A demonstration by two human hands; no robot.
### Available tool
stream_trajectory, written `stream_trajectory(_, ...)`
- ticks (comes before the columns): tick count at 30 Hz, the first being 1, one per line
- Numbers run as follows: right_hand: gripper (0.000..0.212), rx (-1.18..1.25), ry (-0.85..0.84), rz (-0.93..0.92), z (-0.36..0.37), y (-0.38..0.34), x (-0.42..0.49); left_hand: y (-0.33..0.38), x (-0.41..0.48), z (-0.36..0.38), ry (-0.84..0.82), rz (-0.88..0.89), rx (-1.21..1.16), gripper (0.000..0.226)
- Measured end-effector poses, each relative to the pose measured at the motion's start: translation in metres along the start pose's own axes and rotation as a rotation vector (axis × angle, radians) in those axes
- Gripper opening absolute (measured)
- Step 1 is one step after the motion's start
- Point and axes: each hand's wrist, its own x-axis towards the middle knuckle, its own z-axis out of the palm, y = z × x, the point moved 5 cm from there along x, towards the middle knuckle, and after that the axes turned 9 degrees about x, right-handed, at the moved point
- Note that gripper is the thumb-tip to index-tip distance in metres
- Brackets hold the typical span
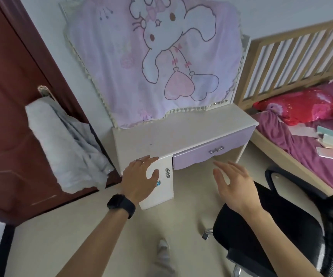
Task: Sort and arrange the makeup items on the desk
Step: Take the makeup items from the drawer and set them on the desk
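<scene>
The white dressing desk (161,136) stands against the wall, its top bare, with no makeup items visible on it. A lilac drawer (211,152) with a silver bow handle is shut. My left hand (140,176), with a ring and a black watch on the wrist, hovers open at the desk's front left corner, over the small white cabinet door (161,188). My right hand (233,182) is open in the air below the drawer, fingers spread, holding nothing. Several small pastel packets (327,142) lie on the bed at the right.
A pink cartoon-rabbit cloth (157,56) covers the mirror behind the desk. A brown door (7,116) with a grey garment (65,144) on its handle is at left. A black office chair (281,216) stands at lower right. A wooden bed (301,47) with purple sheet and red pillow is at right.
</scene>
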Motion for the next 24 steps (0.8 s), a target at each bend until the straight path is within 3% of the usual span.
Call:
stream_trajectory(12,0.038,-0.045,-0.006,0.280,0.054,0.077,0.195,0.042,0.254,0.082,-0.228,0.246,-0.032,0.043)
stream_trajectory(18,0.038,0.062,-0.016,0.495,0.065,0.142,0.252,0.080,0.330,0.134,-0.329,0.338,0.004,0.044)
stream_trajectory(24,0.039,0.132,-0.144,0.720,0.082,0.221,0.309,0.112,0.383,0.200,-0.417,0.345,0.021,0.045)
